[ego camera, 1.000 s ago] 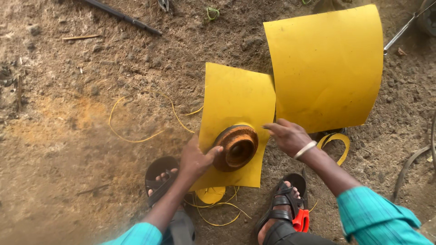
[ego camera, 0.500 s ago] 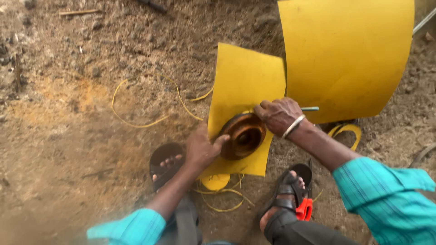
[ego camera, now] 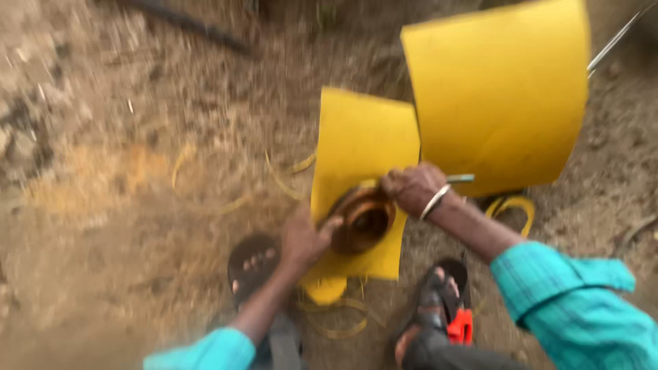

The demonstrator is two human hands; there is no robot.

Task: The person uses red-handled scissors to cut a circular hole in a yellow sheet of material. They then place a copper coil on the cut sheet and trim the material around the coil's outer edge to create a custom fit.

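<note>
A rusty brown metal ring (ego camera: 363, 219) lies on a small yellow sheet (ego camera: 360, 147) on the dirt ground. My left hand (ego camera: 305, 240) presses on the ring's left rim with fingers spread. My right hand (ego camera: 411, 186), with a bangle at the wrist, is closed around a thin pale green tool (ego camera: 460, 178) at the ring's upper right edge. The view is blurred.
A larger curved yellow sheet (ego camera: 500, 96) stands at the upper right. Yellow strips and offcuts (ego camera: 336, 301) lie on the dirt near my sandalled feet (ego camera: 253, 267). A red object (ego camera: 460, 327) sits by my right foot. A dark rod (ego camera: 185, 24) lies at the top left.
My right hand has closed on the thin tool and pressed it at the ring's upper edge. The left hand stays on the ring. The camera has shifted and blurred.
</note>
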